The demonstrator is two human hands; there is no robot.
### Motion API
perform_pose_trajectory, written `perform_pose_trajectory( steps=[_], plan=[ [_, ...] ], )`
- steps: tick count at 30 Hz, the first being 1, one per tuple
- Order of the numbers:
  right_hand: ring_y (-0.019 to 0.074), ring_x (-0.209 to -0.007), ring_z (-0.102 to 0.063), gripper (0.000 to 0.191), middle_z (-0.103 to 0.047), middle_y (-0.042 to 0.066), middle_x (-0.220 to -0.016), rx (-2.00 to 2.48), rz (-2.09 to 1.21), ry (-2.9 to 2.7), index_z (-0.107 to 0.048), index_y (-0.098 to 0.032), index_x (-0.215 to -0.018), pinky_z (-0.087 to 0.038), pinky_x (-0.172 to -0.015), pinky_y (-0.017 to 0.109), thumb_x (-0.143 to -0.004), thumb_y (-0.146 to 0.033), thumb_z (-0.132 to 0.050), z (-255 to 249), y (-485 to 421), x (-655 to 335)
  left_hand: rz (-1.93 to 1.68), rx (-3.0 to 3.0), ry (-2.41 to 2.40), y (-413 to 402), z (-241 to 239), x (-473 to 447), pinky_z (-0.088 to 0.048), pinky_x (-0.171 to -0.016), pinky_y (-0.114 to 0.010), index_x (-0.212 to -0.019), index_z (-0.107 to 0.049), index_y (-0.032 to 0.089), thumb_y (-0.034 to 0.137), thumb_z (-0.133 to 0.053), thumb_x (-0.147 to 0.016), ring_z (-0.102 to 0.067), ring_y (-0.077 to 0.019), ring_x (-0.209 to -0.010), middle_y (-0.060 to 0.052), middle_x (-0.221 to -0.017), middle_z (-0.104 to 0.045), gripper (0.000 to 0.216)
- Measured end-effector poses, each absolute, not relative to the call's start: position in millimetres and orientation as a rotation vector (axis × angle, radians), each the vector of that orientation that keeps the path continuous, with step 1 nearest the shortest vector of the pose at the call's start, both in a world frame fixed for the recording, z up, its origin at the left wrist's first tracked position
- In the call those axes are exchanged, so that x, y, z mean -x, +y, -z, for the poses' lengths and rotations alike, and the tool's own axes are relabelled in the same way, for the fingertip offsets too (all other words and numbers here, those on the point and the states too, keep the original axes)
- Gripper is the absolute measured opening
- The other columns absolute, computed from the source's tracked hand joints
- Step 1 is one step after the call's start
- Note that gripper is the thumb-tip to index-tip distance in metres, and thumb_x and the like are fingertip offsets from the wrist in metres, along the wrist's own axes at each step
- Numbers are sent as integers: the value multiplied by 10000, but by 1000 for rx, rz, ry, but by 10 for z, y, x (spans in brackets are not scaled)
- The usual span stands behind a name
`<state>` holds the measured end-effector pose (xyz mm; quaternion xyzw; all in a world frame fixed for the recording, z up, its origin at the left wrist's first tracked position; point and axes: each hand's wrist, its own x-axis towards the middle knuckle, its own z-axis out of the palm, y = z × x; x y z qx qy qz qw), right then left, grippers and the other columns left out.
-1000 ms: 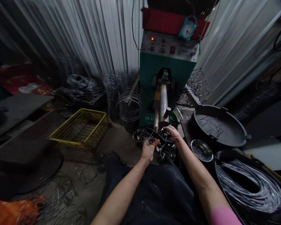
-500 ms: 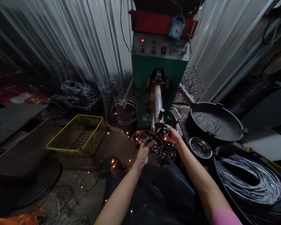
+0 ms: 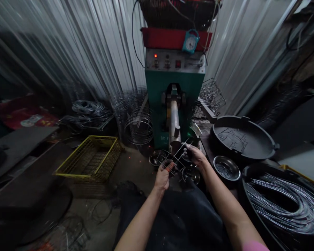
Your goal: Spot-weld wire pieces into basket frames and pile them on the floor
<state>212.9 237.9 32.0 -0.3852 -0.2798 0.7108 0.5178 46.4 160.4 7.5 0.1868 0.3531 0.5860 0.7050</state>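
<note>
Between my hands is a small frame of crossed metal wires (image 3: 181,150), tilted just below the welding machine's cylindrical arm (image 3: 175,120). My left hand (image 3: 165,174) is closed on the frame's near left side. At the upper right of the frame, my right hand (image 3: 195,154) has its fingers pinched at the wire ends; whether it also holds a separate piece is too small to make out. The green spot welder (image 3: 157,90) stands straight ahead with a red light lit on its panel. Metal bowls (image 3: 157,158) sit under and around the hands.
A yellow wire basket (image 3: 90,164) is at the left. To the right are a round black pan (image 3: 261,146) with wire pieces, a steel bowl of short pins (image 3: 226,168) and a black tub (image 3: 247,209) of wire rings. Coiled wire (image 3: 138,129) stands beside the machine.
The bright flying sparks have mostly died away, leaving a few faint dots. The wire frame has come away from the electrode tip and shows more openly. The view has tilted upward slightly.
</note>
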Motion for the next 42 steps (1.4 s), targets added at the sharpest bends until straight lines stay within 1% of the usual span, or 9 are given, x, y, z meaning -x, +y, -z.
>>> perform_pose_trajectory(
  steps=[8,13,17,21,24,27,34,38,42],
  plan=[
    [69,-432,-460,153,-544,-27,-589,909,-1732,-727,-611,-176,-854,-493,-490,251,-702,-186,-619,-342,2359,-2025,-1372,-375,808,1493,-91,-499,-408,-509,-204,-793,-570,151,264,-763,-514,-555,-98,-537,10,-630,-613,357],
    [68,-430,-455,220,-544,-28,-601,872,-1754,-774,-617,-171,-901,-506,-498,269,-686,-211,-638,-334,2331,-2062,-1372,-328,806,1473,-63,-516,-406,-502,-213,-787,-571,156,270,-770,-504,-552,-103,-530,10,-630,-615,364],
    [68,-444,-454,233,-547,-26,-609,873,-1750,-781,-617,-176,-898,-501,-490,263,-673,-226,-650,-315,2338,-2067,-1363,-295,797,1518,-47,-506,-400,-492,-217,-793,-572,158,282,-782,-476,-557,-114,-527,8,-627,-614,399],
    [64,-439,-443,184,-535,-31,-602,906,-1757,-783,-605,-172,-816,-494,-478,263,-653,-231,-666,-291,2363,-2007,-1384,-244,800,1576,-62,-457,-393,-480,-206,-781,-565,160,280,-793,-440,-544,-102,-505,18,-616,-607,428],
    [61,-443,-443,135,-530,-33,-608,884,-1759,-776,-573,-170,-730,-493,-487,259,-652,-227,-667,-292,2379,-1935,-1393,-239,804,1589,-70,-427,-388,-468,-196,-795,-559,160,273,-787,-453,-540,-96,-500,23,-611,-601,425],
    [64,-451,-450,135,-527,-34,-603,872,-1748,-766,-547,-173,-698,-493,-496,254,-651,-213,-668,-310,2388,-1873,-1400,-234,810,1586,-72,-420,-391,-465,-195,-805,-554,165,270,-777,-475,-542,-98,-502,30,-598,-591,413],
    [61,-447,-446,151,-527,-35,-586,891,-1716,-777,-520,-173,-675,-472,-464,215,-648,-192,-667,-317,2432,-1818,-1409,-219,781,1617,-60,-437,-386,-464,-185,-779,-563,167,275,-771,-486,-532,-87,-495,42,-575,-570,375],
    [62,-445,-444,173,-520,-35,-577,894,-1711,-788,-522,-166,-672,-451,-431,198,-629,-213,-683,-282,2487,-1823,-1409,-203,756,1651,-73,-447,-389,-470,-186,-766,-561,162,271,-770,-492,-522,-80,-492,42,-567,-564,361],
    [58,-446,-434,194,-509,-37,-572,864,-1703,-813,-531,-159,-689,-449,-439,195,-620,-232,-698,-220,2549,-1826,-1401,-209,753,1673,-103,-440,-380,-456,-182,-744,-553,160,279,-773,-481,-522,-84,-492,46,-561,-556,363]
  ],
)
